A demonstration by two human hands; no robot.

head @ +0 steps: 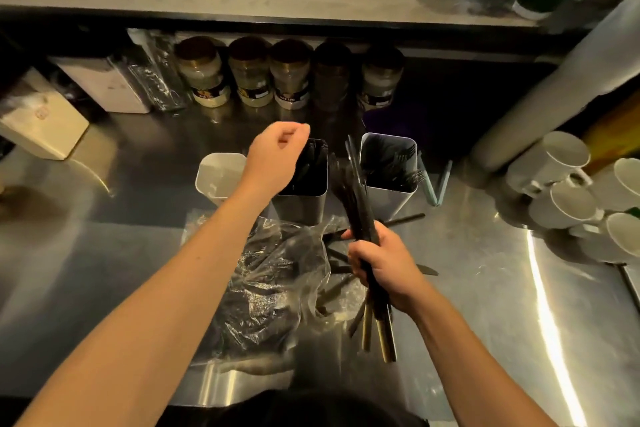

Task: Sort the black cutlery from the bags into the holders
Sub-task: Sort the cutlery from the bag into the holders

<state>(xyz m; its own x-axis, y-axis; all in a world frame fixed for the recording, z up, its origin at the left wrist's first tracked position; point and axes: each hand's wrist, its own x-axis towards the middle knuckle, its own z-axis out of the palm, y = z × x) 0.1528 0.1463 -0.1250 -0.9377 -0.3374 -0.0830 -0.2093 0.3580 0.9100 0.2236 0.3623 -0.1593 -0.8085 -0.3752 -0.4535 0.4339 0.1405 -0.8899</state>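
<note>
Three white square holders stand mid-counter. The left holder (221, 174) looks empty, the middle holder (304, 210) has dark cutlery inside, and the right holder (388, 199) contains black forks. My left hand (277, 159) hovers over the middle holder with its fingers curled downward; whether it holds a piece is hidden. My right hand (382, 269) grips a bundle of black cutlery (356, 198) upright in front of the holders, with gold-tipped handles below the fist. Crumpled clear plastic bags (277, 274) lie under my arms. Loose black pieces (407, 218) lie on the steel counter.
Glass jars (249, 78) line the back under a shelf. A white container (107, 85) and a cardboard box (45, 123) stand at the left. White mugs (568, 203) are stacked at the right beside a thick grey pipe (554, 90).
</note>
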